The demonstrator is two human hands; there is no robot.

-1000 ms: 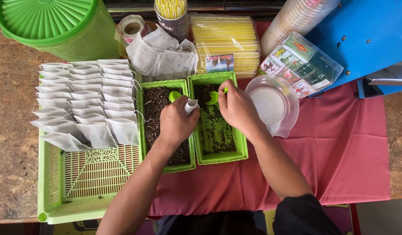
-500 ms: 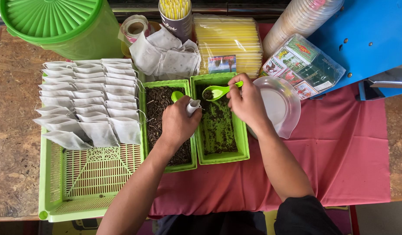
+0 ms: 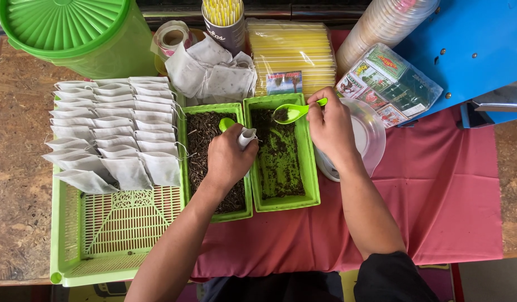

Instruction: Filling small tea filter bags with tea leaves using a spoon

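Right hand (image 3: 332,126) holds green spoon (image 3: 295,112), seemingly heaped with dark leaves.

Brown chipboard table (image 3: 15,184) under my arms, red cloth (image 3: 437,212) over its 3 o'clock half. On the cloth: two green trays (image 3: 311,184) at centre, clear bowl (image 3: 373,134) just to 3 o'clock of them, blue machine (image 3: 471,50) at 1–2 o'clock. On bare board: lattice basket (image 3: 118,229) at 9 o'clock, green lidded bin (image 3: 74,33) at 11 o'clock.
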